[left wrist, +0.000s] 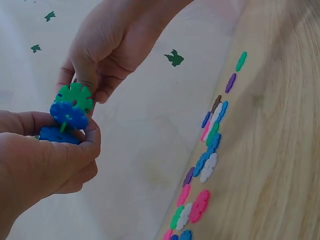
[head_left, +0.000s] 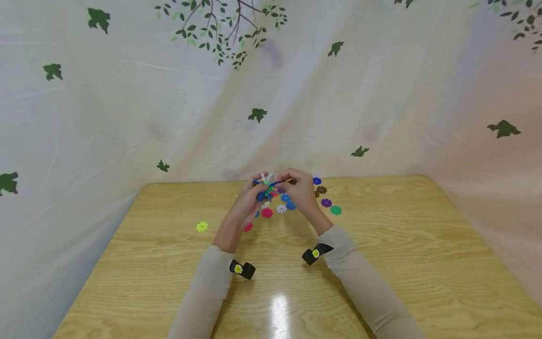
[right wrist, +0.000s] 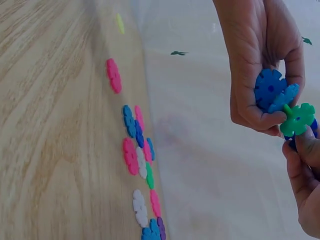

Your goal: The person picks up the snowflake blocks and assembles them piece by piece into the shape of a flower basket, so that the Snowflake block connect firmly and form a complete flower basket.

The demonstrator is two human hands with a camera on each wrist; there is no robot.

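My left hand (head_left: 247, 201) grips a cluster of interlocking flower discs (head_left: 267, 188) above the table's far side. Blue discs (right wrist: 270, 89), a green disc (right wrist: 298, 119) and a white one (head_left: 267, 178) join at different angles in it. From the other side my right hand (head_left: 299, 187) pinches a dark blue disc (right wrist: 291, 142) between thumb and fingers, at the cluster's edge beside the green disc. In the left wrist view, the left hand (left wrist: 47, 160) holds the lower blue disc (left wrist: 57, 135), and its fingers partly hide it.
Several loose flower discs lie on the wooden table (head_left: 169, 282) under and around the hands, among them pink (head_left: 267, 213), white (head_left: 281, 209) and green (head_left: 336, 210). A yellow disc (head_left: 202, 226) sits apart to the left. A printed curtain (head_left: 203, 117) hangs behind the table.
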